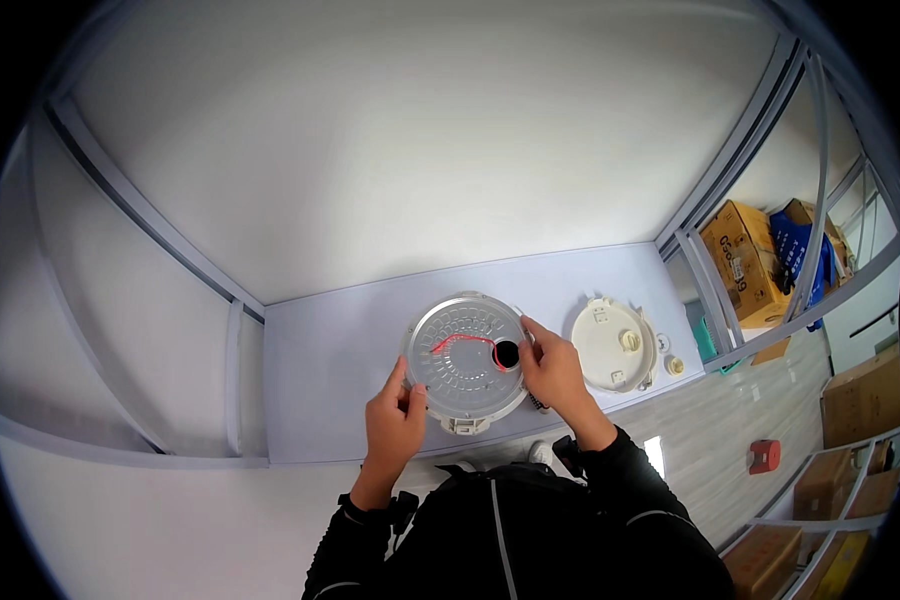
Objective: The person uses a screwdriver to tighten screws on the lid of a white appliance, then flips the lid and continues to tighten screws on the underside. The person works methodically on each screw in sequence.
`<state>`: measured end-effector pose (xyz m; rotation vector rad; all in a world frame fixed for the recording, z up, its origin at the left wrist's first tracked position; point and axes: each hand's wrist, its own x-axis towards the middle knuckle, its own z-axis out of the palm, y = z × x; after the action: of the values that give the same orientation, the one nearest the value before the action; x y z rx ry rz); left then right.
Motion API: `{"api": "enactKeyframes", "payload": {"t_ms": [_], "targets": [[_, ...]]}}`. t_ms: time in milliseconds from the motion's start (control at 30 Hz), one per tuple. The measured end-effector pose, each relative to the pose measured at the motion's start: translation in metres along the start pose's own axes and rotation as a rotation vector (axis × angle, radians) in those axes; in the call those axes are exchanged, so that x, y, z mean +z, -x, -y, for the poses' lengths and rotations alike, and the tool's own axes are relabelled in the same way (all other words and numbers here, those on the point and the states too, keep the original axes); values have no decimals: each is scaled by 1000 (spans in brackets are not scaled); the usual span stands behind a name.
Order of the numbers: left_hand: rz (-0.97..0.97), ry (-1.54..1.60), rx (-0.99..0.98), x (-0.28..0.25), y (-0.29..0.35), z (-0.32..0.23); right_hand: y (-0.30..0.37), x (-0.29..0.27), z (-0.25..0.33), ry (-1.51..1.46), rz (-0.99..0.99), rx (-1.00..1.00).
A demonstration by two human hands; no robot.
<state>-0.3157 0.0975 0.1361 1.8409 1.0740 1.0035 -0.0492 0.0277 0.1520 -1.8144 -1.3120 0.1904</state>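
Note:
A round metal-faced lid (450,390) with a pale rim, like one from a rice cooker, is in front of me over the table. Rings of small dimples cover its face. A thin red wire (470,337) curves across it toward a round black opening (507,354). At the near edge sits a white latch piece (465,426). My left hand (394,425) grips the lower left rim, thumb on the face. The upper right rim is in my right hand (553,372), whose lower fingers are partly hidden. A small dark object below that hand is unclear.
To the right on the table (320,370) lies a round cream plastic cover (595,350) with small fittings. Beside it are a small cream part (675,365) and a ring (662,343). Cardboard boxes (745,262) stand beyond the right frame; a red stool (764,456) is on the floor.

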Motion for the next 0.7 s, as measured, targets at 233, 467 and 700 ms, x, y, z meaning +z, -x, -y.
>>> {"api": "enactKeyframes", "payload": {"t_ms": [233,467,700], "targets": [[-55,-83,147,-3,-6,13,2,-2,8,41,29,66],[-117,-217,277,-3,-8,15,2,-4,8,64,44,63],[-13,159,80,2,-8,12,-2,-7,11,48,71,106]]}}
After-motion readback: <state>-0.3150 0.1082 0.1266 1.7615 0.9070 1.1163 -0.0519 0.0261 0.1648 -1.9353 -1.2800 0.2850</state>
